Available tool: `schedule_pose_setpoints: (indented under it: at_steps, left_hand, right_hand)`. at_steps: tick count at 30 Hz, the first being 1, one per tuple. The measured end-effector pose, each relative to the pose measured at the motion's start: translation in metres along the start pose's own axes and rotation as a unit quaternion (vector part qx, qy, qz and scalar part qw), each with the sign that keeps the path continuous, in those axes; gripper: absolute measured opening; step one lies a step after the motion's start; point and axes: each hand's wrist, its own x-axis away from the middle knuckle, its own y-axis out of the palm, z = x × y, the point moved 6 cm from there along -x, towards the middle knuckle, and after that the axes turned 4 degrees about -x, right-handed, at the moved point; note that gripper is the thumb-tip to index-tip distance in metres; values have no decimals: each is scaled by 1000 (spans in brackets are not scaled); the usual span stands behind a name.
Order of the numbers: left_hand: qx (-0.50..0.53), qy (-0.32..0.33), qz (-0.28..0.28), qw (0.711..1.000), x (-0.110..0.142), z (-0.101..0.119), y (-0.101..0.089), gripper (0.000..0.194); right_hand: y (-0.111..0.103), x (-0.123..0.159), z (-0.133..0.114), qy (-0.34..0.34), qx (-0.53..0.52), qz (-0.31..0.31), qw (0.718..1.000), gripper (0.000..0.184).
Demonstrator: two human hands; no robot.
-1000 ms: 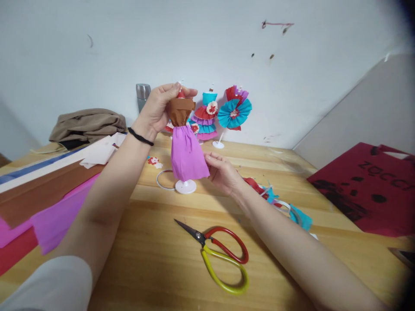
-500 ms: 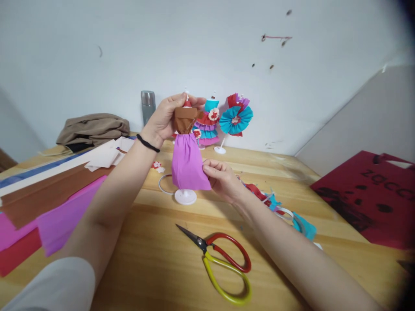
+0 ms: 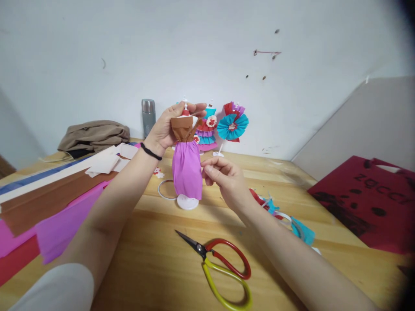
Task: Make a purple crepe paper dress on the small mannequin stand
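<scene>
A small white dress form stands on the table, wearing a brown paper bodice and a gathered purple paper skirt. Its round white base rests on the wood. My left hand is closed around the upper part of the form from the left and behind, some fingers showing beyond its shoulder. The right edge of the skirt meets the pinched fingertips of my right hand; the exact grip is partly hidden. Nearer to me lie scissors with one red and one yellow handle.
Behind stand a form in a ruffled dress and one with a blue paper rosette. Coloured paper sheets, a folded cloth and a grey flask are at left. Paper scraps and a red bag lie right.
The purple skirt, flared out to the right before, now hangs narrower and straighter. My right hand has bent its fingers in beside the skirt's edge. The camera view has tilted slightly up.
</scene>
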Motion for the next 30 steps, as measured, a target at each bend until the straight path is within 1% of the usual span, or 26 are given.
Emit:
schedule_pose_setpoints:
  at_steps: [2, 4, 6, 8, 11, 13, 16, 17, 18, 21, 23, 25, 27, 30]
  left_hand:
    - [29, 12, -23, 999, 0, 0, 1, 26]
    - [56, 17, -27, 998, 0, 0, 2, 26]
    - [74, 4, -9, 997, 0, -2, 1, 31]
    - [93, -14, 3, 996, 1, -4, 1, 35]
    - [118, -31, -1, 993, 1, -8, 2, 32]
    - [126, -37, 5, 991, 0, -11, 1, 29]
    - [131, -42, 21, 990, -2, -15, -2, 33]
    - [133, -43, 24, 990, -3, -16, -3, 35]
    - [135, -42, 26, 990, -4, -16, -3, 36]
    - [143, -38, 47, 988, -5, -16, -5, 33]
    - [144, -34, 61, 987, -6, -16, -7, 29]
    - [145, -28, 64, 987, -6, -15, -9, 26]
    - [147, -23, 63, 987, -6, -15, -9, 25]
    - [147, -19, 68, 987, -6, -15, -11, 24]
  right_hand:
    - [2, 3, -6, -17, 20, 17, 999, 16]
    - [5, 6, -10, -20, 46, 18, 999, 17]
    - [10, 8, -11, -5, 69, -6, 998, 20]
    - [16, 10, -9, 23, 85, -46, 995, 23]
    - [25, 16, -6, 46, 96, -88, 990, 23]
    - [33, 21, -8, 40, 107, -107, 988, 26]
    - [46, 33, -13, 12, 164, -141, 976, 35]
    - [50, 37, -15, -1, 194, -146, 970, 34]
    - [54, 41, -17, -12, 227, -146, 963, 29]
    - [59, 50, -19, -25, 320, -138, 937, 1]
    - [61, 55, -16, -22, 354, -142, 924, 8]
    - [63, 58, -13, -17, 362, -154, 919, 6]
    - [66, 62, -9, -13, 368, -171, 914, 17]
    - [69, 67, -7, -11, 392, -195, 899, 34]
